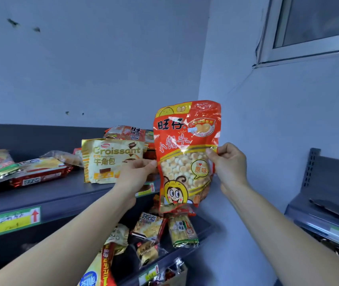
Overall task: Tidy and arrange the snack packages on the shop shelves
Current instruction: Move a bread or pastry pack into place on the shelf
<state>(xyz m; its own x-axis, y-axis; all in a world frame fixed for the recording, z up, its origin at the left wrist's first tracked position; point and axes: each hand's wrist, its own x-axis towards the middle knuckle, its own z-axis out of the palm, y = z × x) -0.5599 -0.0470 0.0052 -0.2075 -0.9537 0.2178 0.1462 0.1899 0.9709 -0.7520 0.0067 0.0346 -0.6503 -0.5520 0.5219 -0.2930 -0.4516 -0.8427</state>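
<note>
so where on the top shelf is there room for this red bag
For the red bag, the top shelf is bare along its front, before the flat red pack, up to the Croissant bag; a smaller gap lies behind that pack. Crowded: the corner behind the Croissant bag, and the lower shelf.

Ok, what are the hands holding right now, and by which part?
The orange snack bag, upright: left hand pinches its left edge, right hand pinches its right edge, both around mid-height.
</note>
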